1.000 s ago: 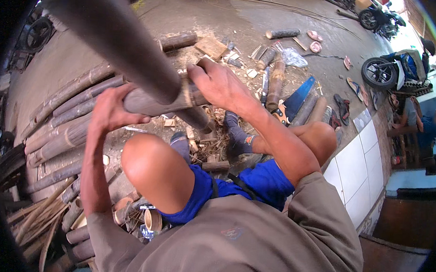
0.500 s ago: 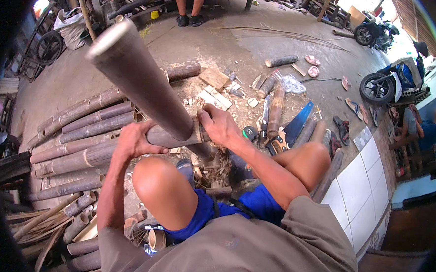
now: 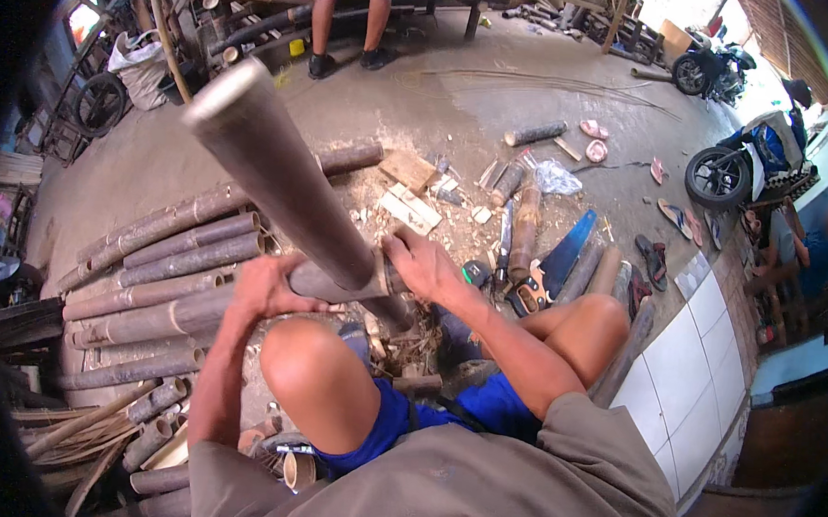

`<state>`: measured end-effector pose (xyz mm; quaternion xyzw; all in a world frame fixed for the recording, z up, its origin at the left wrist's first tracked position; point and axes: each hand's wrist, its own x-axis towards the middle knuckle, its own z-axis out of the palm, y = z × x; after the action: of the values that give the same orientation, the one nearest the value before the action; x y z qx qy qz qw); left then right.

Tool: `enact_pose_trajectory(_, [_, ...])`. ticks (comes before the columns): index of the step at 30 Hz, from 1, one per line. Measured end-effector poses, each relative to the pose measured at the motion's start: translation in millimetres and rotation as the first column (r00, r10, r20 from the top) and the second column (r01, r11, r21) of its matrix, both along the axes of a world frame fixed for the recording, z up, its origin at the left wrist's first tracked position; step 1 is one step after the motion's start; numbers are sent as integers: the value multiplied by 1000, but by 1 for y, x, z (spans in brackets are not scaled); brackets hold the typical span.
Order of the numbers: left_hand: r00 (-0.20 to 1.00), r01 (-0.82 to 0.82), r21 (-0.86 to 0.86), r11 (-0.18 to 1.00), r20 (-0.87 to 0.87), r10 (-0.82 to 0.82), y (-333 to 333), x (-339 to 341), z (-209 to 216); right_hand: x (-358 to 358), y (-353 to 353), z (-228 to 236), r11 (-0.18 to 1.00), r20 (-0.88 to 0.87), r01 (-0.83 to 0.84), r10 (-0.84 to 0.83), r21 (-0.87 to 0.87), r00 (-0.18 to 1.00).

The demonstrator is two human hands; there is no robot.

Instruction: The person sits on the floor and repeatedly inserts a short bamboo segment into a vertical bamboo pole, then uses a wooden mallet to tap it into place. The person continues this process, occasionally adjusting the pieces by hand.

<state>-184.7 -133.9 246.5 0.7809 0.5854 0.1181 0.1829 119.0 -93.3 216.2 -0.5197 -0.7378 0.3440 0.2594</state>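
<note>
A thick, dark bamboo pole (image 3: 282,181) rises between my knees, its pale cut top tilted toward the upper left. A shorter bamboo crosspiece (image 3: 317,283) lies across it low down; whether the pole passes through it or in front of it, I cannot tell. My left hand (image 3: 268,286) is closed round the left end of the crosspiece, thumb along its near side. Closed on its right end, beside the pole, is my right hand (image 3: 425,268). The pole's foot is down among fibres and shavings between my legs.
Bamboo poles (image 3: 168,313) lie in rows on the left. To the right are a handsaw (image 3: 564,252), a tape measure (image 3: 475,273) and short bamboo pieces (image 3: 524,222). Wood blocks (image 3: 409,209) sit ahead among shavings. A person (image 3: 349,26) stands at the back; motorcycles (image 3: 720,173) are parked right.
The pole's top sits slightly lower and further right in the picture, and the whole view has shifted a little. Both hands keep their grip on the crosspiece. The standing person's feet have moved.
</note>
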Motion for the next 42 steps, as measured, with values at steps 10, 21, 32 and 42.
enact_pose_trajectory(10, [999,44,19,999,-22,-43,-15,2,-43,4,-19,-32,981,-62,68,-80,-179,995])
enact_pose_trajectory(21, [996,3,6,1000,-95,-3,-9,20,-37,6,-41,-21,985,-71,82,-93,-152,993])
enact_pose_trajectory(32, [1000,22,57,998,-17,-21,-22,-5,-25,3,-25,-69,974,46,-19,9,226,999])
enact_pose_trajectory(42, [987,80,-16,997,138,-77,-8,0,4,3,-24,12,997,60,-61,57,53,997])
